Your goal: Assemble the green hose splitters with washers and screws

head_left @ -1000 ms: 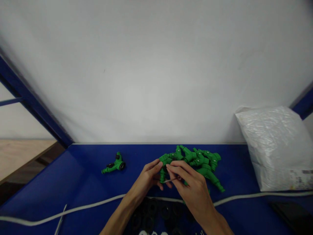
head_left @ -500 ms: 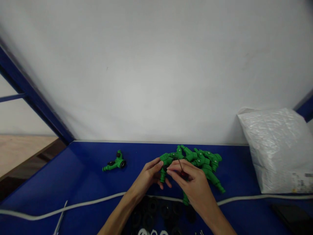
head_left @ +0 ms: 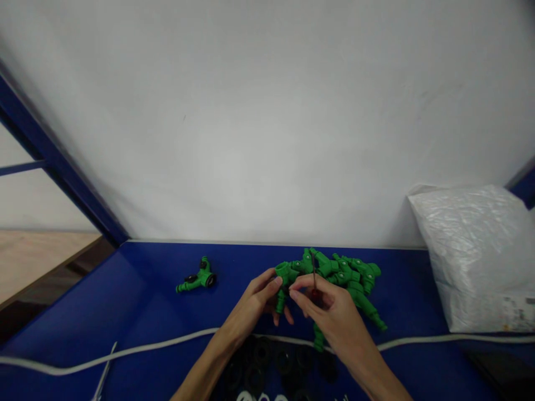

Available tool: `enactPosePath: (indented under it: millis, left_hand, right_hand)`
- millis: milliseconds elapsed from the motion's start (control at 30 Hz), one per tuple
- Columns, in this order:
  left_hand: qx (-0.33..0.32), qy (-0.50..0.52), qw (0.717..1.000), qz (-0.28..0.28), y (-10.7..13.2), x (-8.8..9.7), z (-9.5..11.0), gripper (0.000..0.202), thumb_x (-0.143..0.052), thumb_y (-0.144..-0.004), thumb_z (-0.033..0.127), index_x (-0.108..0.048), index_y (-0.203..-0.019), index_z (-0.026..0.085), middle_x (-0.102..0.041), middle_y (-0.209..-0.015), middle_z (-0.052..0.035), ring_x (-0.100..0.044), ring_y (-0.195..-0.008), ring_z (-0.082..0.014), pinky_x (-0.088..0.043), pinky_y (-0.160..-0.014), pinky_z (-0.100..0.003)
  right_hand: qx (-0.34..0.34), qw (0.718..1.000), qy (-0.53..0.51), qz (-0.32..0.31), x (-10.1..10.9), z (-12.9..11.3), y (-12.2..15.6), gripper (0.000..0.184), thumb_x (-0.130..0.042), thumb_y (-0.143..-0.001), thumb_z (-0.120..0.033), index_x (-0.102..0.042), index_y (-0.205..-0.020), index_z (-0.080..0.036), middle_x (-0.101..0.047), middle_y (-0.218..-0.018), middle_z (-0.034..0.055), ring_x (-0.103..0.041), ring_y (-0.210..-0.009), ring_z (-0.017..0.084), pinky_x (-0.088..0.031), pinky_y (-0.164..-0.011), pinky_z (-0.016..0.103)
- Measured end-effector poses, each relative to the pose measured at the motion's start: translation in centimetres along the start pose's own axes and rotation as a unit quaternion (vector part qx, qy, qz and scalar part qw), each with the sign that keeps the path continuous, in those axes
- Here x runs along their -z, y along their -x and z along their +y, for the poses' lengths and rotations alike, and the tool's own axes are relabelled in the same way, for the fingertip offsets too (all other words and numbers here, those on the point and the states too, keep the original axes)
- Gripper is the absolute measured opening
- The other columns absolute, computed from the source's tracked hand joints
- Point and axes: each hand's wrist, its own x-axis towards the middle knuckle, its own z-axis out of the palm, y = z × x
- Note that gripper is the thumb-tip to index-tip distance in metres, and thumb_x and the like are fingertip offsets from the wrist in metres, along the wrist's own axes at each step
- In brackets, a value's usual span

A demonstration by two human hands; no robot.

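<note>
1. The left hand [head_left: 256, 303] grips a green fitting [head_left: 286, 273], thumb and fingers closed around its lower stem, so that it is lifted just clear of the blue counter [head_left: 137, 312].
2. The right hand [head_left: 334, 318] pinches a thin tool [head_left: 314, 274] between thumb and fingertips. Its dark shaft stands nearly upright, and a reddish part shows down at the fingers.
3. The two hands meet near the middle of the counter. The tool's shaft sits just beside the held fitting, on its right. Whether the tip touches the fitting cannot be told.
4. Right behind the hands lies a pile of green fittings [head_left: 349, 277]. They are heaped against one another, with one long stem pointing out toward the right.
5. A lone green fitting [head_left: 196, 279] with black parts lies well apart to the left.
6. A white cable [head_left: 146, 349] runs across the counter from left to right, passing under both forearms.
7. Black rings [head_left: 271, 362] are clustered at the near edge, between the forearms.
8. A white plastic bag [head_left: 472, 250] leans against the white wall [head_left: 267, 122] at the right end of the counter.
9. A blue frame bar [head_left: 58, 167] slants down to the counter's left rear corner.
</note>
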Motion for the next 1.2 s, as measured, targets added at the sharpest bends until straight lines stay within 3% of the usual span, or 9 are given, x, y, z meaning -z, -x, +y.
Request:
enactPosePath:
  millis: [200, 333, 467, 633, 867, 967, 1200]
  left_hand:
    - [0.015, 0.016, 0.999, 0.026, 0.0, 0.1, -1.0, 0.053, -0.063, -0.091, 0.048, -0.054, -0.132, 0.016, -0.067, -0.07, -0.0015, -0.065, -0.055, -0.0156, -0.036, -0.044, -0.022]
    - [0.005, 0.071, 0.997, 0.026, -0.4, 0.2, -1.3, 0.041, -0.065, -0.089, 0.045, -0.056, -0.118, 0.017, -0.066, -0.078, -0.0016, -0.064, -0.052, -0.014, -0.033, -0.041, -0.022]
    - [-0.014, 0.089, 0.995, 0.032, -1.0, 0.8, -0.8, 0.038, -0.066, -0.087, 0.046, -0.055, -0.108, 0.016, -0.067, -0.083, -0.0043, -0.065, -0.051, -0.0147, -0.029, -0.039, -0.021]
    - [-0.065, 0.095, 0.99, 0.082, -1.3, 1.7, -0.3, 0.043, -0.071, -0.084, 0.045, -0.054, -0.112, 0.016, -0.07, -0.091, -0.0078, -0.067, -0.061, -0.0167, -0.036, -0.045, -0.023]
    - [-0.105, 0.112, 0.981, 0.116, -1.5, 2.1, -0.4, 0.045, -0.077, -0.08, 0.044, -0.056, -0.109, 0.016, -0.067, -0.085, -0.0048, -0.065, -0.065, -0.017, -0.039, -0.048, -0.024]
    - [-0.105, 0.109, 0.981, 0.121, -1.5, 2.1, -0.4, 0.045, -0.077, -0.08, 0.044, -0.057, -0.109, 0.016, -0.065, -0.085, -0.0036, -0.065, -0.066, -0.0165, -0.039, -0.049, -0.024]
    - [-0.096, 0.101, 0.983, 0.123, -1.4, 1.6, 0.0, 0.049, -0.078, -0.077, 0.047, -0.056, -0.109, 0.016, -0.063, -0.08, -0.0025, -0.063, -0.064, -0.0162, -0.038, -0.049, -0.024]
  right_hand:
    - [-0.028, 1.0, 0.001, 0.003, -0.2, 0.1, 0.1, 0.017, -0.067, -0.082, -0.037, -0.066, -0.083, -0.02, -0.053, -0.055, -0.0054, -0.054, -0.05, 0.015, -0.042, -0.048, 0.025]
    - [-0.015, 1.0, 0.013, 0.004, -0.3, -0.5, 0.4, 0.022, -0.068, -0.083, -0.041, -0.068, -0.092, -0.02, -0.064, -0.074, 0.0, -0.061, -0.065, 0.017, -0.048, -0.06, 0.028]
    - [0.037, 0.998, 0.05, 0.008, 0.0, -0.8, 0.6, 0.034, -0.051, -0.097, -0.045, -0.069, -0.11, -0.02, -0.066, -0.091, 0.0056, -0.067, -0.088, 0.02, -0.052, -0.077, 0.03]
    - [0.091, 0.985, 0.145, -0.011, 0.6, -0.1, 0.7, 0.04, -0.046, -0.1, -0.038, -0.066, -0.129, -0.018, -0.07, -0.083, 0.0046, -0.067, -0.069, 0.017, -0.054, -0.064, 0.026]
    - [0.18, 0.962, 0.199, 0.044, 0.5, -0.3, 0.6, 0.019, -0.055, -0.096, -0.023, -0.074, -0.1, -0.02, -0.076, -0.078, 0.0009, -0.073, -0.065, 0.014, -0.056, -0.065, 0.02]
    - [0.217, 0.953, 0.201, 0.057, 0.3, -0.3, 0.4, 0.019, -0.055, -0.094, -0.018, -0.074, -0.098, -0.019, -0.079, -0.089, 0.0039, -0.076, -0.076, 0.015, -0.056, -0.068, 0.02]
    - [0.243, 0.943, 0.218, 0.065, 0.3, -0.1, 0.4, 0.021, -0.054, -0.093, -0.017, -0.076, -0.095, -0.018, -0.078, -0.083, 0.0053, -0.075, -0.069, 0.016, -0.058, -0.063, 0.021]
